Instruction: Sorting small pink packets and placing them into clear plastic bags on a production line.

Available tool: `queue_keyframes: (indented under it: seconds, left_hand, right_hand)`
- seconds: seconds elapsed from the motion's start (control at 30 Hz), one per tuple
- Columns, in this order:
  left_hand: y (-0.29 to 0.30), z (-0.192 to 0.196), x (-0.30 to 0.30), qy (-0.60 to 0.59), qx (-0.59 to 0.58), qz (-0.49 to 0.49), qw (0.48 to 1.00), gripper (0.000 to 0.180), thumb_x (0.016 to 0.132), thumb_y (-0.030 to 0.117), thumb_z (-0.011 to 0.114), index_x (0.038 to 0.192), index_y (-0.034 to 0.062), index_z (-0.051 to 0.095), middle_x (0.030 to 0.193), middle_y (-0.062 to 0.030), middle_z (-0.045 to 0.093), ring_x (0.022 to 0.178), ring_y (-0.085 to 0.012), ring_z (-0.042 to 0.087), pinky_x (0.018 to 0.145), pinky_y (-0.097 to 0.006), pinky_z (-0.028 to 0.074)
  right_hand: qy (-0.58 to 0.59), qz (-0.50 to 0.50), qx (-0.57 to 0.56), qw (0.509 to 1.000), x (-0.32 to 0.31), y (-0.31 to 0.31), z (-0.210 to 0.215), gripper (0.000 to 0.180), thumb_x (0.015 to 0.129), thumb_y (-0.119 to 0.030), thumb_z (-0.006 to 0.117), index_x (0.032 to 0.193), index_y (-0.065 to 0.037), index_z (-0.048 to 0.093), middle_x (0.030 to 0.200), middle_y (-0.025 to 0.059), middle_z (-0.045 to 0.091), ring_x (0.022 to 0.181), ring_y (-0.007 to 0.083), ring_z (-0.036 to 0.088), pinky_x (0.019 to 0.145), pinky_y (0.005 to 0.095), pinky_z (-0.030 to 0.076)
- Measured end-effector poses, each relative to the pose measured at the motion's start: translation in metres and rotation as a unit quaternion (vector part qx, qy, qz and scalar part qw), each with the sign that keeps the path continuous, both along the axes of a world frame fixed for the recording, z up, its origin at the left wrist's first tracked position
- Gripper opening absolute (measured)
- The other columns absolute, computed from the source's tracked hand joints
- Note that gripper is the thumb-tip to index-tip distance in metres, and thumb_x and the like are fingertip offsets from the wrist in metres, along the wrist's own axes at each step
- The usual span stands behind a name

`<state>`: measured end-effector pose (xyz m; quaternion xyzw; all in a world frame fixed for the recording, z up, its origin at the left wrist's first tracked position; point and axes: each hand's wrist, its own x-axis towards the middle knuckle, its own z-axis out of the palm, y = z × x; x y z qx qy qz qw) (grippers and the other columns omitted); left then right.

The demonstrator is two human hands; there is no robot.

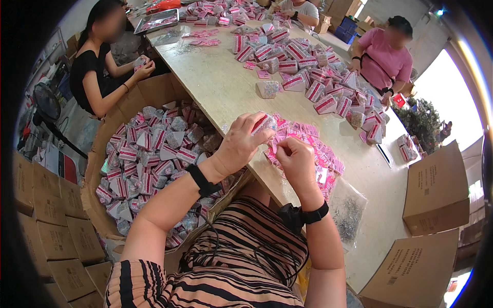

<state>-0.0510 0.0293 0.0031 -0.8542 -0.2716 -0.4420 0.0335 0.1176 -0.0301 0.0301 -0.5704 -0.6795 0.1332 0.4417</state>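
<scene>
a pale table (215,72) stretches away ahead, and at its left stands an open carton (158,88) filled with wedge-shaped pink-and-white packs (146,154). more such packs (303,64) lie heaped farther up the table. near the hands, pink cards (307,134) spread beside a clear bag (350,209) of small dark bits. the left hand (240,139) grasps one pack (265,124) above the table edge. the right hand (296,160) is curled over the cards, thumb and fingertip together (whether they pinch anything, i cannot tell).
</scene>
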Motion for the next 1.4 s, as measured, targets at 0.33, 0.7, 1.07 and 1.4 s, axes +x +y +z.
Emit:
queue_keyframes:
  seconds: [0.33,0.7,1.07,1.4]
  left_hand:
    - [0.0013,-0.0032,-0.0016,0.007,0.012,0.0,1.0,0.04,0.077,0.002,0.063,0.114,0.0153,0.06,0.125,-0.016,0.048,0.115,-0.0345,0.047,0.098,-0.043,0.042]
    - [-0.0002,-0.0074,-0.0029,0.026,0.029,-0.004,0.999,0.042,0.076,0.004,0.061,0.116,0.0168,0.059,0.127,-0.0153,0.046,0.117,-0.0338,0.045,0.099,-0.043,0.041]
    - [-0.0006,-0.0081,-0.0046,0.037,0.033,0.001,0.999,0.039,0.078,0.006,0.059,0.116,0.0162,0.058,0.129,-0.0156,0.045,0.118,-0.0337,0.045,0.099,-0.043,0.041]
    - [-0.0037,-0.0066,-0.0056,0.065,0.048,0.011,0.997,0.034,0.082,0.012,0.056,0.115,0.0167,0.058,0.131,-0.0169,0.045,0.12,-0.0333,0.043,0.098,-0.042,0.04]
  right_hand:
    - [0.003,0.006,-0.015,1.0,0.0012,0.0025,-0.0008,0.009,0.073,-0.006,0.064,0.075,0.003,0.065,0.066,0.0167,0.061,0.058,0.027,0.062,0.057,0.035,0.049]
    - [0.052,0.002,-0.085,0.995,0.0035,0.0042,-0.0012,0.012,0.071,-0.007,0.063,0.074,0.004,0.065,0.06,0.0167,0.06,0.053,0.0244,0.06,0.055,0.0338,0.048]
    - [0.056,0.012,-0.088,0.994,0.0027,0.0025,-0.0007,0.011,0.072,-0.006,0.063,0.074,0.005,0.065,0.059,0.0161,0.06,0.053,0.0232,0.06,0.055,0.0331,0.049]
    - [0.057,0.02,-0.123,0.991,0.0037,0.003,0.0024,0.011,0.077,-0.003,0.06,0.078,0.007,0.065,0.058,0.0054,0.059,0.051,0.0088,0.056,0.049,0.026,0.044]
